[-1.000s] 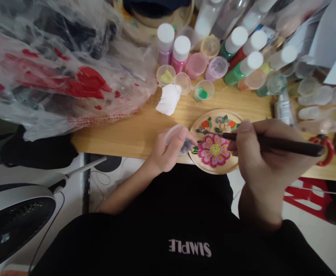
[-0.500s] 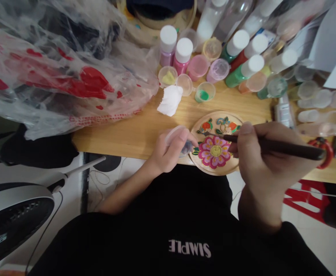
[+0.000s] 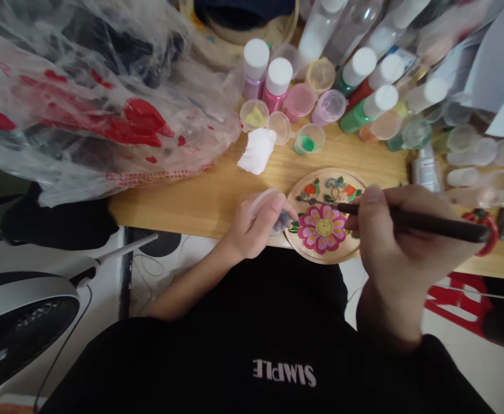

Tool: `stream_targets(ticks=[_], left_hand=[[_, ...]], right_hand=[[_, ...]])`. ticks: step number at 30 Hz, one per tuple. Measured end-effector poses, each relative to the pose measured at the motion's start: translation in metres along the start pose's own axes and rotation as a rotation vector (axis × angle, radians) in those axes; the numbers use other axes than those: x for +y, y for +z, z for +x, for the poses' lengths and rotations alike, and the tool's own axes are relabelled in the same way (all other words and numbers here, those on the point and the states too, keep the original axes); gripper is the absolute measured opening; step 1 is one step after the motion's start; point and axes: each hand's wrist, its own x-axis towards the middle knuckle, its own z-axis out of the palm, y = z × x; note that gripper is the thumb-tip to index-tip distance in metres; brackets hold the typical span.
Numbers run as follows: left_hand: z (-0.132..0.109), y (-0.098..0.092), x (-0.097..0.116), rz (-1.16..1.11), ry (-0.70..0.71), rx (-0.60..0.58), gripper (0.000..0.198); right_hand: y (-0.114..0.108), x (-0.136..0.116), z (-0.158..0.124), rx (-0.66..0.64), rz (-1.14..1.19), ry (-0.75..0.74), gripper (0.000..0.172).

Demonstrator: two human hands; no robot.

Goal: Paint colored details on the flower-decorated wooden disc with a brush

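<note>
A round wooden plaque (image 3: 297, 190) lies at the table's front edge, bearing a painted pink flower (image 3: 322, 229) with a yellow centre, green leaves and small orange fruits. My right hand (image 3: 396, 241) grips a dark-handled paintbrush (image 3: 433, 224). Its thin tip points left over the upper part of the plaque, close to the painting; whether it touches cannot be made out. Closed around a small clear plastic cup (image 3: 266, 200) with something dark in it, my left hand (image 3: 258, 227) rests at the plaque's left side, fingers near its rim.
Behind the plaque stand a cup of green paint (image 3: 309, 140), a cup with yellow paint (image 3: 254, 116) and several white-capped paint bottles (image 3: 277, 86). A crumpled white tissue (image 3: 257, 150) lies nearby. A plastic bag with red hearts (image 3: 144, 123) covers the left side. Red-handled scissors (image 3: 489, 233) lie at right.
Both hands hold nearly the same pose over the plaque. The whole view has shifted very slightly; the brush tip stays at about the same spot.
</note>
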Motion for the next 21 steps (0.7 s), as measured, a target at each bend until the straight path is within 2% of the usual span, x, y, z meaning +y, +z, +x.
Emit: stream_targets(ticks=[4, 13, 21], left_hand=[[-0.0001, -0.0001, -0.0007, 0.004, -0.007, -0.008, 0.057], [-0.0004, -0.0008, -0.0007, -0.003, 0.015, -0.012, 0.057], [0.0000, -0.0007, 0.0015, 0.032, -0.023, -0.009, 0.062]], right_hand=[[0.0005, 0.0012, 0.0016, 0.006, -0.012, -0.032, 0.030], [0.0017, -0.0048, 0.0009, 0.021, -0.010, 0.033, 0.031], [0.0025, -0.0066, -0.0002, 0.003, -0.014, 0.050, 0.031]])
